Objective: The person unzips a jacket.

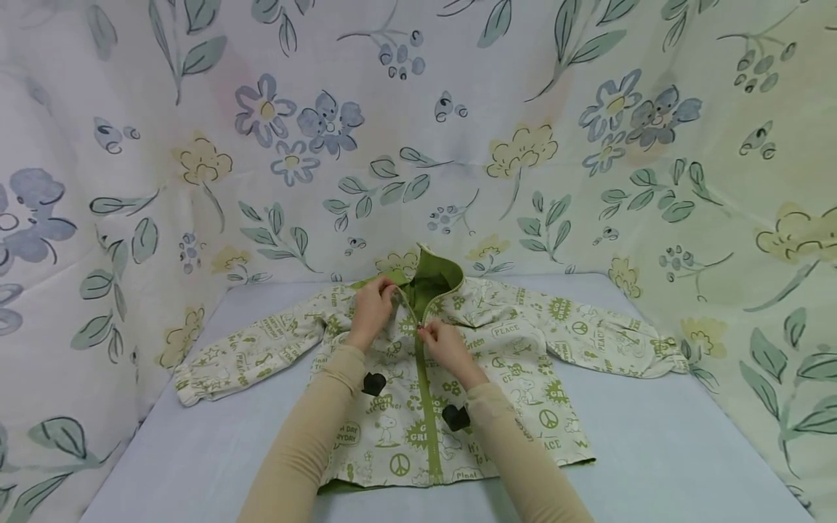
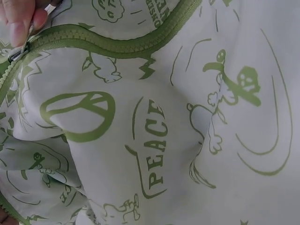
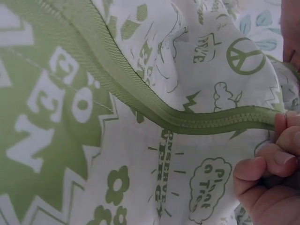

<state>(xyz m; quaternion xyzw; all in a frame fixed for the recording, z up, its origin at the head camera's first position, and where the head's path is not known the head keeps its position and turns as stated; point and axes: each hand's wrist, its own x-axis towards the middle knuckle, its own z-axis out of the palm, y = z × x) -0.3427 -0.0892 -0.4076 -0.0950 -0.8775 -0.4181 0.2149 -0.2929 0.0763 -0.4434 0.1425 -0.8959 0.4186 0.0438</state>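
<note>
Your right hand [image 1: 447, 350] pinches the zipper pull [image 2: 19, 53]; your left hand [image 1: 375, 309] pinches the jacket edge [image 1: 408, 301] above it, likely for tension.

The jacket [image 1: 399, 363] was of matt, printed cloth, smooth-looking and softly creased. Its green lining [image 1: 437, 280] presented as plain, matt cloth. The zip tape [image 3: 131, 91] was fabric with a fine ribbed weave; the zip teeth [image 3: 220, 122] appeared to be dull plastic. The slider [image 2: 18, 55] looked metallic, with a slight sheen. The backdrop [image 1: 392, 94] was matt, lightly wrinkled cloth; the counter [image 1: 654, 436] showed a smooth, matt surface.
</note>
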